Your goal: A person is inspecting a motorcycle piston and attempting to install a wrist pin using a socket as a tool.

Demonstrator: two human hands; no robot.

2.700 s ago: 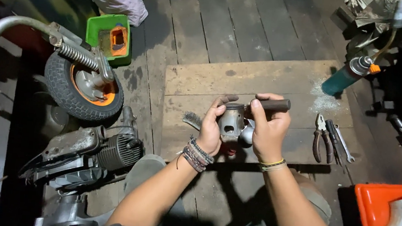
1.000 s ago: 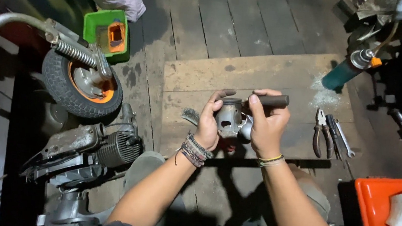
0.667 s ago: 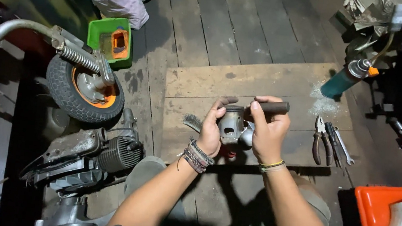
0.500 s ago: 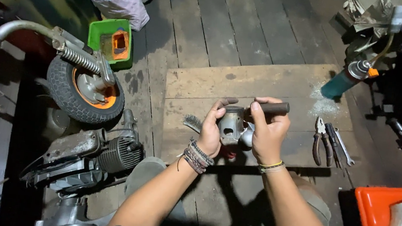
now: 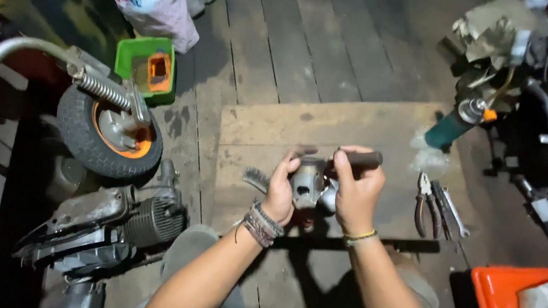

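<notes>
Two bare hands meet over a pale wooden board [image 5: 269, 130] laid on the plank floor, and between them is one grey metal cylindrical engine part [image 5: 309, 183], held just above the board near its middle. The left hand [image 5: 282, 189], with several bead bracelets at the wrist, has its fingers curled around the part's left side, thumb up on top. The right hand [image 5: 356, 190] is closed in a fist on one dark round tool handle [image 5: 362, 158], which lies crosswise above the part; where its tip meets the part is hidden, probably behind the fingers.

One small wire brush [image 5: 256, 178] lies on the board just left of the hands. About three hand tools, pliers among them [image 5: 435, 204], lie side by side to the right. One teal spray can [image 5: 451, 127] stands at the board's far right corner. One green square plastic tub [image 5: 143, 66] with an orange box inside sits beside one small scooter wheel with an orange rim [image 5: 110, 133]. One printed plastic bag [image 5: 156, 3] rests beyond the tub, and one orange plastic tray [image 5: 511, 304] lies at the lower right.
</notes>
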